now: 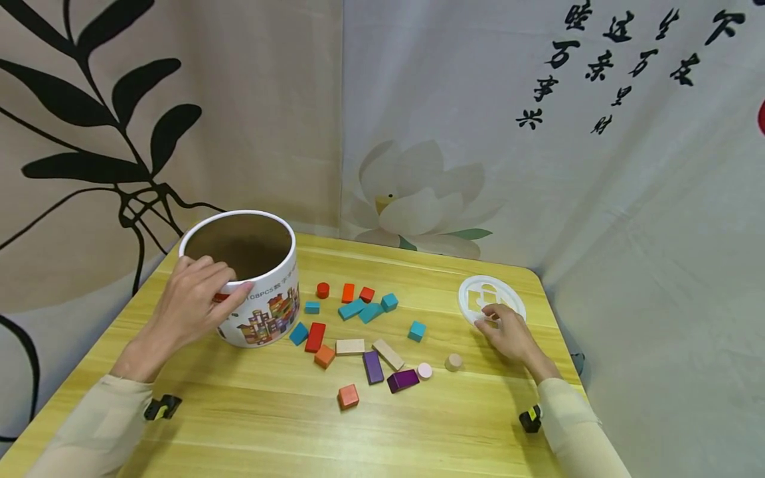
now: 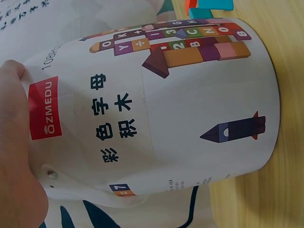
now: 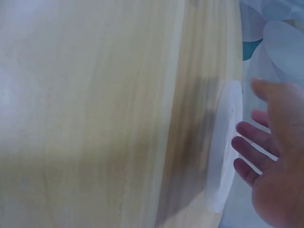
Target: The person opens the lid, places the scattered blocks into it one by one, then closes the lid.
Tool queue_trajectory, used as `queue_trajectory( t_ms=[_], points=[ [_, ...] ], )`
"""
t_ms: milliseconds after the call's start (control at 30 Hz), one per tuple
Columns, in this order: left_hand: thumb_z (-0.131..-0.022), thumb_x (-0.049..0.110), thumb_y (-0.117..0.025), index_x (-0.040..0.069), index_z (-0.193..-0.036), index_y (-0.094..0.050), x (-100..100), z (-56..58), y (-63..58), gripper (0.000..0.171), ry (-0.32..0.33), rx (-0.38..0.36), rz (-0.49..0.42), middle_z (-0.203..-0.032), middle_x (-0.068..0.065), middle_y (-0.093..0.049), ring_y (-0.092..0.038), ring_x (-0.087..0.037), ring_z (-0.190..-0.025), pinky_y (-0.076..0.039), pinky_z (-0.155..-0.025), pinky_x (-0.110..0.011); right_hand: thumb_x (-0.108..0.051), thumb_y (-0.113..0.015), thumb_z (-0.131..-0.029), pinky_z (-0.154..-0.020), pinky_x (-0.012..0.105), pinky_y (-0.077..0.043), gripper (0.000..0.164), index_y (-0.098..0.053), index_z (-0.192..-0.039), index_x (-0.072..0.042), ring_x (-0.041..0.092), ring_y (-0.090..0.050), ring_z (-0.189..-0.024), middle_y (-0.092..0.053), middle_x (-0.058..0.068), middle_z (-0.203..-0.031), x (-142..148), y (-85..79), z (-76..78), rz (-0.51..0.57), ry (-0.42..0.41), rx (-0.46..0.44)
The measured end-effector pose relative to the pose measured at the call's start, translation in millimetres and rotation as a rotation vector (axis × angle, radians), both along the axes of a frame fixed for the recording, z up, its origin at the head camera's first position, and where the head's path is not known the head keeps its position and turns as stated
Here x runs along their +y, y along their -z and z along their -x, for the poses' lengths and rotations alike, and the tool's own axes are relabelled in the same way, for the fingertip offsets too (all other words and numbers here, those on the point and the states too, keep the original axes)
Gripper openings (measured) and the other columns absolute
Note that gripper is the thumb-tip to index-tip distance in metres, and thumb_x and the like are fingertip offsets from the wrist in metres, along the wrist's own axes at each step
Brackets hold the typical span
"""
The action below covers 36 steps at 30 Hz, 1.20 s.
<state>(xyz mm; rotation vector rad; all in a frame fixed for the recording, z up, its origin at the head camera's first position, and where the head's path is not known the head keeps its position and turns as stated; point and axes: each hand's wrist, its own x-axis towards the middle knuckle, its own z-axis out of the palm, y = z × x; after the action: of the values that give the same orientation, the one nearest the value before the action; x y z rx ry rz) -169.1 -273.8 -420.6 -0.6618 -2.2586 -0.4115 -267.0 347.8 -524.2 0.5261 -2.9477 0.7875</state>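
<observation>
My left hand grips the near rim of a white toy-block bucket, fingers over the edge and thumb along the outside. The bucket stands upright at the left of the table, its top uncovered. Printed block pictures and a red label show on its wall in the left wrist view. At the right, my right hand hovers over a round white lid with cut-out openings. In the right wrist view its fingers are spread and slightly bent beside the lid's edge, holding nothing.
Several wooden blocks lie scattered mid-table, among them a red block, a blue block, a purple block and an orange cube. A round wooden block lies nearest the right hand. Curtains hang behind the table.
</observation>
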Motion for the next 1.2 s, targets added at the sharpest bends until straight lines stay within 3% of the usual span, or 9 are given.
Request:
queue_trajectory(
  t_ms=[200,433,733,933,1200],
  points=[
    [-0.098,0.046,-0.053,0.010,-0.069,-0.058,0,-0.1,-0.8,0.046,0.002,0.008,-0.006,-0.059,-0.002,-0.056,-0.043,-0.022,-0.064,-0.026,-0.064,-0.042,-0.041,-0.065,-0.100,-0.105,0.064,-0.036,0.064,-0.048,-0.151,-0.005,0.041,-0.043,-0.135,-0.051,0.021,-0.148,-5,-10.8,-10.8,0.005,-0.003,-0.002],
    [-0.094,0.040,-0.059,0.010,-0.069,-0.059,-1,-0.8,-0.7,0.038,-0.011,-0.018,0.005,-0.060,-0.003,-0.057,-0.043,-0.023,-0.065,-0.026,-0.065,-0.041,-0.053,-0.063,-0.096,-0.107,0.065,-0.033,0.081,-0.032,-0.162,-0.017,0.036,-0.034,-0.143,-0.036,0.013,-0.161,-17,-17.1,-33.5,-0.002,-0.098,0.019],
    [-0.096,0.044,-0.056,0.012,-0.066,-0.055,2,0.6,-1.4,0.044,0.003,0.042,-0.032,-0.057,0.000,-0.051,-0.042,-0.022,-0.062,-0.025,-0.063,-0.043,-0.053,-0.073,-0.089,-0.111,0.061,-0.030,0.090,-0.035,-0.161,-0.013,0.031,-0.033,-0.145,-0.039,0.009,-0.160,-35,-16.0,-62.9,-0.058,-0.252,0.138],
    [-0.092,0.040,-0.060,0.012,-0.067,-0.056,-1,-0.3,-0.2,0.038,-0.012,0.013,-0.013,-0.058,0.000,-0.052,-0.042,-0.022,-0.063,-0.026,-0.064,-0.042,-0.058,-0.073,-0.087,-0.112,0.059,-0.032,0.091,-0.042,-0.157,-0.009,0.030,-0.037,-0.141,-0.044,0.012,-0.156,-43,-7.7,-77.1,-0.103,-0.296,0.162],
    [-0.093,0.041,-0.059,0.012,-0.067,-0.055,1,0.5,1.7,0.038,-0.012,0.015,-0.020,-0.058,0.001,-0.051,-0.042,-0.022,-0.063,-0.026,-0.064,-0.042,-0.050,-0.077,-0.087,-0.108,0.056,-0.038,0.077,-0.055,-0.147,-0.008,0.028,-0.045,-0.136,-0.053,0.013,-0.147,-50,4.3,-84.0,-0.126,-0.332,0.168]
  ],
)
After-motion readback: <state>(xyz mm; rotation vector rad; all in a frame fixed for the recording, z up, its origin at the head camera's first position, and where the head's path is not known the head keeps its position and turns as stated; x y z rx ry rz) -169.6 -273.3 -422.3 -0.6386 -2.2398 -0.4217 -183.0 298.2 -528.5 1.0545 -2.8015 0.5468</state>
